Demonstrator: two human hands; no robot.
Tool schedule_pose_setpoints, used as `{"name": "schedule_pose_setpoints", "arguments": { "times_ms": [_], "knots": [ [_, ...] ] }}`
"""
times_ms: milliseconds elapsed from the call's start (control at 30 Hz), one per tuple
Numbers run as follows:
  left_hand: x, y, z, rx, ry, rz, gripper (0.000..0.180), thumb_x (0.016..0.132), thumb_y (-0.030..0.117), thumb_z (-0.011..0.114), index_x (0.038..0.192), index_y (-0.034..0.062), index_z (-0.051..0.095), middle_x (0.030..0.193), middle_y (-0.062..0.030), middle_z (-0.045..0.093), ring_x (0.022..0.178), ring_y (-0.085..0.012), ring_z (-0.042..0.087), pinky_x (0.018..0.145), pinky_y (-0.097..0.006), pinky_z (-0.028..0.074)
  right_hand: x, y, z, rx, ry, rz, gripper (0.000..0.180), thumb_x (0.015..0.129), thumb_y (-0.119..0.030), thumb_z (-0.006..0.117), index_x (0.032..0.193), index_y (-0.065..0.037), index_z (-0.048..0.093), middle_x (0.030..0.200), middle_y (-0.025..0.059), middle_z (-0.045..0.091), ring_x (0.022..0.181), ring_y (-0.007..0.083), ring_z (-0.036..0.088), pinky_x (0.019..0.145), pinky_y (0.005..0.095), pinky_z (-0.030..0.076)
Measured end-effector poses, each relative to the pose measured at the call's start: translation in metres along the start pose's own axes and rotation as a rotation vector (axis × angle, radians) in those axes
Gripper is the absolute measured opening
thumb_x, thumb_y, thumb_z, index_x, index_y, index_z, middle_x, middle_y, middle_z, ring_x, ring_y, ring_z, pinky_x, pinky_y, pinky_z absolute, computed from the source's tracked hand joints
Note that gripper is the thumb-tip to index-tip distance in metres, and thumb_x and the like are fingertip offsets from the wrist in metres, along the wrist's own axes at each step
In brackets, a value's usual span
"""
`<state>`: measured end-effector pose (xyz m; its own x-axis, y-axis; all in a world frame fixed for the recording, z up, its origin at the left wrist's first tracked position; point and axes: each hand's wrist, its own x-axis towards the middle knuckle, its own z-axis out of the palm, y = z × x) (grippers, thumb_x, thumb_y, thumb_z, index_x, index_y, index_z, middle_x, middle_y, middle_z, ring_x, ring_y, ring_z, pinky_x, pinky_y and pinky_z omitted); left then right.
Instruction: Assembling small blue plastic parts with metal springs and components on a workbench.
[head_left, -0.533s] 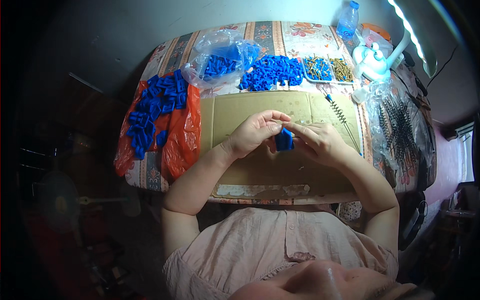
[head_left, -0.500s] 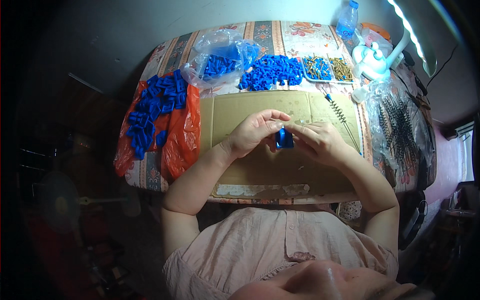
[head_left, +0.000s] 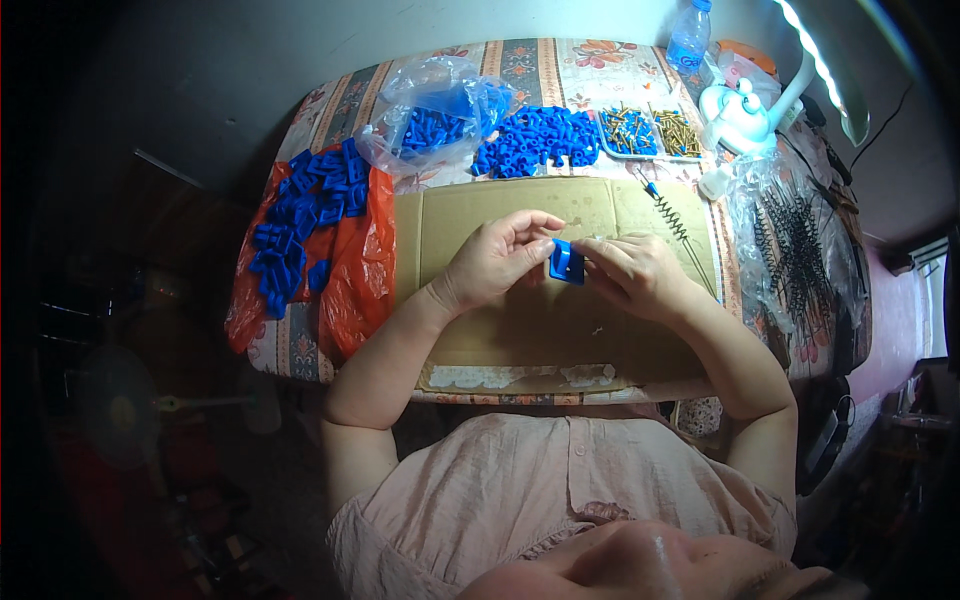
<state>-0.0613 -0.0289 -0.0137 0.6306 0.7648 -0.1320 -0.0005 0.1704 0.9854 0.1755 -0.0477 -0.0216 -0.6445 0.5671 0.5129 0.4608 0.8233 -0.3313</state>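
Over the cardboard sheet, both hands meet at a small blue plastic part, squarish with a raised or hollowed face. My left hand pinches its left edge with the thumb, the other fingers curled above and behind. My right hand grips its right side with thumb and fingertips. Whether anything smaller is between the fingers is hidden. To the right of my right hand, a dark coil spring on a long wire with a blue tip lies on the cardboard.
Blue square parts lie on a red plastic bag at left. Behind are a clear bag of blue pieces, a blue pile, and a tray with brass pins. Right: a lamp, bottle, bagged springs.
The blue part has been tilted between my fingers, so its flat face now shows more. Both hands stay nearly in place, and the whole view has shifted slightly.
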Motion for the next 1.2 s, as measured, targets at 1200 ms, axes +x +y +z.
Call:
{"name": "schedule_pose_setpoints", "arguments": {
  "times_ms": [1200],
  "knots": [
    [0.025, 0.058, -0.137, 0.645, 0.632, 0.157, 0.014, 0.088, 0.016, 0.063, 0.094, 0.0047, 0.069, 0.083, -0.0037, 0.068, 0.068, -0.0105, 0.062, 0.061, -0.026, 0.05, 0.0, -0.009, -0.008, -0.009, -0.01, -0.063, 0.027, 0.079, -0.011, 0.065, 0.105, -0.006, 0.058, 0.071, 0.0064, 0.061, 0.064, 0.0248, 0.063, 0.057, 0.0372, 0.051]
  ]
}}
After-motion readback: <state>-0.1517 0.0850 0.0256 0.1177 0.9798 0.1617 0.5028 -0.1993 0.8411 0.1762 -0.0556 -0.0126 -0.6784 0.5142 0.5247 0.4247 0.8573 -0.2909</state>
